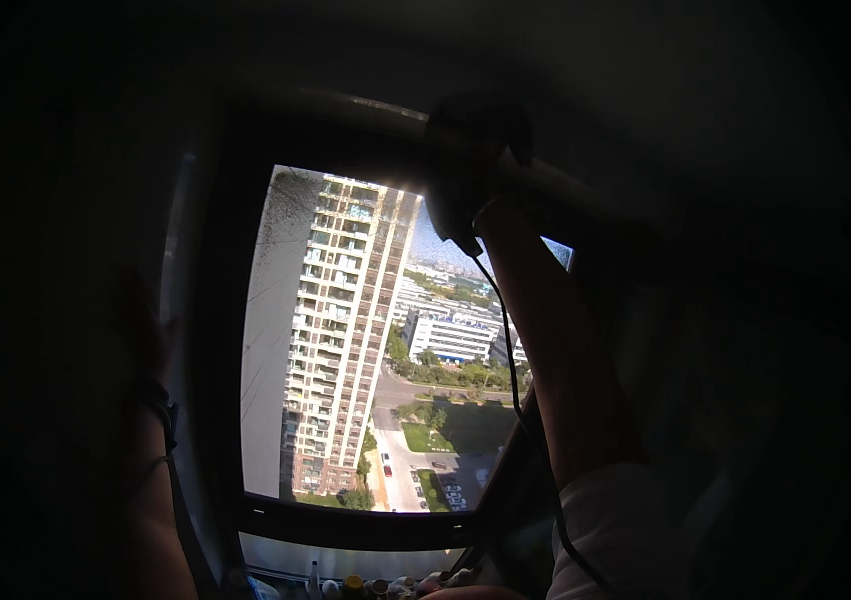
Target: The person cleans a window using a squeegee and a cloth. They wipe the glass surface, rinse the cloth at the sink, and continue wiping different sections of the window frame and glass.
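Observation:
My right arm reaches up across the window (pixel 388 345), and my right hand (pixel 482 142) is at the top of its dark frame (pixel 365 531). There it is a near-black silhouette around a dark corded device (pixel 446 206), whose kind is too dark to tell. A black cable (pixel 509 337) hangs from the device and runs down along my forearm past the pale sleeve. On the left, my left hand (pixel 142 326) is raised beside the window's side edge, its thumb apart and nothing visible in it. Deep shadow hides whether its palm touches the wall. A dark band circles that wrist.
Several small items stand along the bottom below the window, among them a slim bottle (pixel 314 577) and a yellow-topped container (pixel 353 583). Through the glass appear a tall apartment block (pixel 343 322), a white building (pixel 452 335) and a road with cars. The surrounding room is very dark.

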A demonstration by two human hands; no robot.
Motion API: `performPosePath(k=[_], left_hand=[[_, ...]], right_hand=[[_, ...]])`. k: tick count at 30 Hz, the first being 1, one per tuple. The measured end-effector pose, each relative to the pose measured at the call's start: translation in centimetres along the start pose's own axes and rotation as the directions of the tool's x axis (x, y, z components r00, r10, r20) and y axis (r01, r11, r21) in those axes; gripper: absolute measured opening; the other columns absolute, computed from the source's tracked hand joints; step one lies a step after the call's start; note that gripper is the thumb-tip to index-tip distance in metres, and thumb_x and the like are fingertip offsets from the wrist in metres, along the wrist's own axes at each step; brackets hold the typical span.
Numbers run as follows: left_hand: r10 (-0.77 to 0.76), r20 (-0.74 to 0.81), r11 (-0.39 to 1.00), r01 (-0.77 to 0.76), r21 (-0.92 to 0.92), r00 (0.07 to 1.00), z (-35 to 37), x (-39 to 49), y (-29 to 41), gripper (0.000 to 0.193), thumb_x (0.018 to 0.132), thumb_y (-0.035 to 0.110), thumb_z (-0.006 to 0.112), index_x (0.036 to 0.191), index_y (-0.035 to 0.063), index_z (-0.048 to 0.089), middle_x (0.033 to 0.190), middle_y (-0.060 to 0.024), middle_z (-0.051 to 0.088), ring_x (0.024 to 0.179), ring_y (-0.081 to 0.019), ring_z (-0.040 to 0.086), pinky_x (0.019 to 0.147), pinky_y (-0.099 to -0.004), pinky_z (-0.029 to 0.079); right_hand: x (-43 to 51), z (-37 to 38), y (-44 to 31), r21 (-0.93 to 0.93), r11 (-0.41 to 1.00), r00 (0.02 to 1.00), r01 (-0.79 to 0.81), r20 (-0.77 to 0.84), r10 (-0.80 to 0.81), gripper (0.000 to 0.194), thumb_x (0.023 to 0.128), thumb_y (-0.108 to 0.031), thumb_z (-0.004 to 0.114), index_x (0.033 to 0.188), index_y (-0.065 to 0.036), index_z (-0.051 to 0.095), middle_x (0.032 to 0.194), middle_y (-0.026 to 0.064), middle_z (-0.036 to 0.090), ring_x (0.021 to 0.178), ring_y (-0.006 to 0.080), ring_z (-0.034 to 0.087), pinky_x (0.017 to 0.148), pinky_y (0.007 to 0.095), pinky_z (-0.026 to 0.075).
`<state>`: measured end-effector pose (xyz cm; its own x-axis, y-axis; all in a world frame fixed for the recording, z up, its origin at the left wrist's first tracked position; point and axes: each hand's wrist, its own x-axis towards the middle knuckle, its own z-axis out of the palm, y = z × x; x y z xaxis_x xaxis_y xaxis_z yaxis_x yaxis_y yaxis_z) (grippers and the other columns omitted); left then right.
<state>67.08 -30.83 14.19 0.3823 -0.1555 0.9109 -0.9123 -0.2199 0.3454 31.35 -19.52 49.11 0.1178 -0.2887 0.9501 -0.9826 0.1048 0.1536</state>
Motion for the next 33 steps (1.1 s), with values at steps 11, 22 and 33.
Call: performPosePath(k=[11, 22, 33], left_hand=[[0.044, -0.037, 0.998, -0.045, -0.031, 0.998, 2.3, -1.0, -1.4, 0.097, 0.085, 0.039, 0.073, 0.157, 0.0134, 0.013, 0.163, -0.0160, 0.012, 0.150, -0.0358, 0.015, 0.119, -0.0575, 0.017], [0.075, -0.091, 0.994, -0.082, -0.070, 0.993, 0.5, -1.1, -0.5, 0.098, 0.086, 0.041, 0.072, 0.158, 0.0145, 0.011, 0.163, -0.0158, 0.011, 0.150, -0.0372, 0.012, 0.119, -0.0582, 0.016], [0.059, -0.005, 0.995, -0.059, -0.083, 0.998, -0.5, -0.9, -0.2, 0.101, 0.084, 0.037, 0.075, 0.158, 0.0147, 0.009, 0.164, -0.0154, 0.009, 0.150, -0.0365, 0.010, 0.119, -0.0586, 0.013]], right_hand=[[5.0, 12.8, 2.9, 0.417, 0.715, 0.820, 0.561, -0.395, -0.414, 0.039, 0.098, -0.039, 0.052, 0.119, -0.007, 0.062, 0.112, 0.0130, 0.066, 0.101, 0.0228, 0.064, 0.090, 0.0391, 0.050], [2.6, 7.0, 4.4, 0.076, 0.988, 0.984, 0.131, -0.135, -0.120, 0.030, 0.101, -0.025, 0.052, 0.124, -0.008, 0.061, 0.119, 0.0142, 0.065, 0.108, 0.0216, 0.064, 0.092, 0.0362, 0.052], [4.2, 8.4, 5.6, 0.556, 0.795, 0.969, 0.243, -0.177, -0.172, 0.041, 0.103, -0.036, 0.045, 0.131, -0.009, 0.055, 0.129, 0.0140, 0.059, 0.118, 0.0250, 0.058, 0.102, 0.0407, 0.045]])
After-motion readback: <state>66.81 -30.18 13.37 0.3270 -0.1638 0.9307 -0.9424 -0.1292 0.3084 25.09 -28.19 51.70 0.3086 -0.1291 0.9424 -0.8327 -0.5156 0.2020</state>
